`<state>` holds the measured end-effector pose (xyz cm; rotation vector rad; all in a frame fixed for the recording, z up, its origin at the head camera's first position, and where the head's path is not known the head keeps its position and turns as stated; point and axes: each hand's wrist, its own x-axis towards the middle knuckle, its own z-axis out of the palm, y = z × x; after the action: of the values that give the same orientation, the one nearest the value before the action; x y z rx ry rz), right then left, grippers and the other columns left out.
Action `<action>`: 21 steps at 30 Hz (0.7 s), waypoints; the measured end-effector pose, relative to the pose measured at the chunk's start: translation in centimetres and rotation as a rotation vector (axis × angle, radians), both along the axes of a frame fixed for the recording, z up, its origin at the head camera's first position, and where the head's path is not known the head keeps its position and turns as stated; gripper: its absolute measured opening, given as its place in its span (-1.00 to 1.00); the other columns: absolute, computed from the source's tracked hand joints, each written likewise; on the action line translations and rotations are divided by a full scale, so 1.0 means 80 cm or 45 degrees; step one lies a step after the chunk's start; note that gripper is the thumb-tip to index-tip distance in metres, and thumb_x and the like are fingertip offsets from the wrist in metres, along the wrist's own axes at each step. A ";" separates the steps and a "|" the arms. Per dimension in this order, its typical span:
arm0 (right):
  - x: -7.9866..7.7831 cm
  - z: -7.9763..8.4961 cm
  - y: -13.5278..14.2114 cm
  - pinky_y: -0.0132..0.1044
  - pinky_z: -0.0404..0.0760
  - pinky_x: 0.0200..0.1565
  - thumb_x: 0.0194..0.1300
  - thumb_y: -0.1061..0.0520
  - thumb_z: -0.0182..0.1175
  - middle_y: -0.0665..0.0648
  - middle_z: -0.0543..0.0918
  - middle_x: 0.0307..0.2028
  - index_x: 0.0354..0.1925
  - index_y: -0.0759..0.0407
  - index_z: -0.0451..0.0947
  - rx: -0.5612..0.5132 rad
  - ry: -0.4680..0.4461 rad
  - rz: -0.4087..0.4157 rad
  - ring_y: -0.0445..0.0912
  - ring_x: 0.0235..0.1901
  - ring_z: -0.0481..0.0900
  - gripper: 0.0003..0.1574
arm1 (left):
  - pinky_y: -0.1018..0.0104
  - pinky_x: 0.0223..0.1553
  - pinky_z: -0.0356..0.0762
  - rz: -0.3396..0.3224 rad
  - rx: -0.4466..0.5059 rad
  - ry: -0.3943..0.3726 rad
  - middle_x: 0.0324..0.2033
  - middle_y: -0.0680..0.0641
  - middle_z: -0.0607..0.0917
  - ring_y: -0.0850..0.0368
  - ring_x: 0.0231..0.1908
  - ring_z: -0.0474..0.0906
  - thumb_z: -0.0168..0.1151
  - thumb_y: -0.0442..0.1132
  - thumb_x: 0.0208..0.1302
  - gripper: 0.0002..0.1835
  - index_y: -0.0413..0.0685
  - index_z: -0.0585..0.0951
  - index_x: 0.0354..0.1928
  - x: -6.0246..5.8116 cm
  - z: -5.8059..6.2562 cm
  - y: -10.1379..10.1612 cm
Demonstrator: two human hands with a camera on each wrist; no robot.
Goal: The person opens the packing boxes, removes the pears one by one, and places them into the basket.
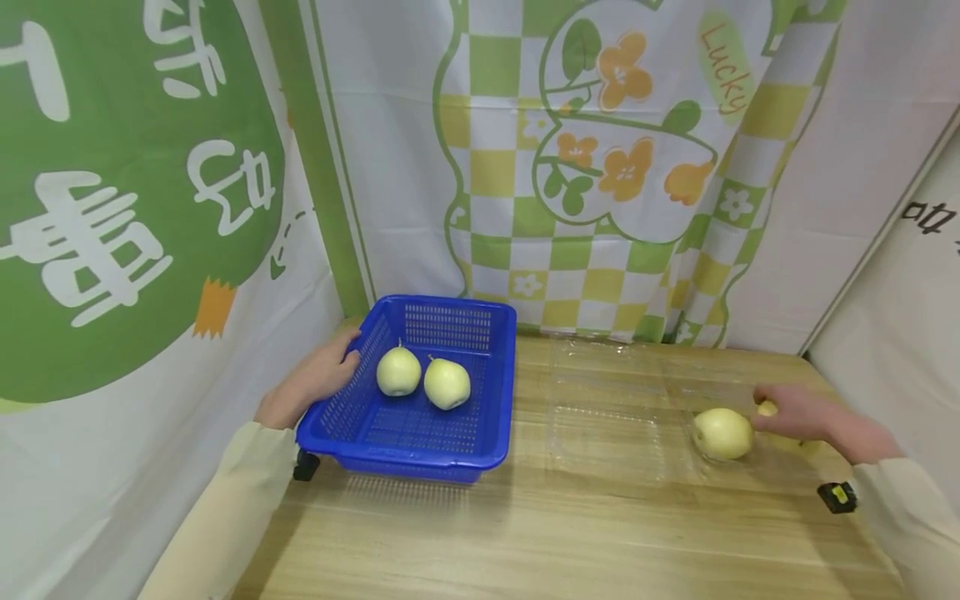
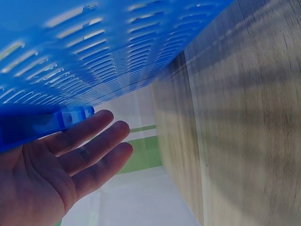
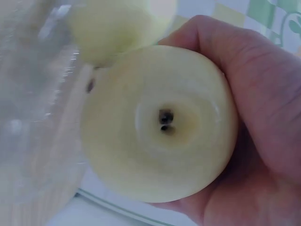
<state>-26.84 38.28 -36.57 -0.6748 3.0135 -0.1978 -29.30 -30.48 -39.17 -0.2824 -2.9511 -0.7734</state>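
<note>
A blue mesh basket [image 1: 498, 400] holds two pale yellow-green pears, a left pear [image 1: 399, 372] and a right pear [image 1: 447, 384]. My left hand [image 1: 327, 371] holds the basket's left rim, the thumb side over it. Three fingers [image 2: 101, 165] of that hand hang loosely spread beneath the rim, outside the mesh wall. On the right, my right hand [image 1: 806, 414] grips a pear [image 3: 155, 155], its blossom end facing the wrist camera. Another pear [image 1: 722, 433] lies just left of that hand. Most of the gripped pear is hidden in the head view.
Clear plastic trays [image 1: 606, 429] lie on the wooden table [image 1: 570, 533] between the basket and the right hand, hard to make out. A patterned curtain [image 1: 495, 167] hangs at the back. Fabric walls [image 1: 67, 467] stand at both sides.
</note>
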 end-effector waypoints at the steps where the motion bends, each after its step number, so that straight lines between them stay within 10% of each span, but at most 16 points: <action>1: 0.000 0.004 -0.002 -0.17 0.47 -0.42 0.08 0.04 0.23 0.20 0.61 -0.37 -0.30 0.31 0.49 0.009 0.005 0.002 -0.08 -0.45 0.48 -0.66 | -0.23 0.22 0.11 -0.001 -0.001 0.004 0.33 -0.34 0.18 -0.34 0.27 0.14 -0.25 -0.15 0.43 -0.44 -0.16 0.06 0.40 0.000 0.000 0.000; 21: 0.003 0.053 -0.062 -0.07 0.51 -0.20 0.28 -0.08 0.09 0.25 0.57 -0.05 -0.02 0.26 0.48 -0.009 -0.153 0.062 0.10 -0.11 0.55 -0.52 | -0.22 0.13 0.24 -0.011 0.084 0.018 0.26 -0.36 0.29 -0.35 0.20 0.26 -0.17 -0.06 0.42 -0.44 -0.14 0.14 0.37 -0.002 -0.002 -0.007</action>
<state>-26.60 33.34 -32.35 -0.7091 2.8803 -0.2382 -29.49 -31.03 -39.35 -0.2944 -2.9064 -0.8644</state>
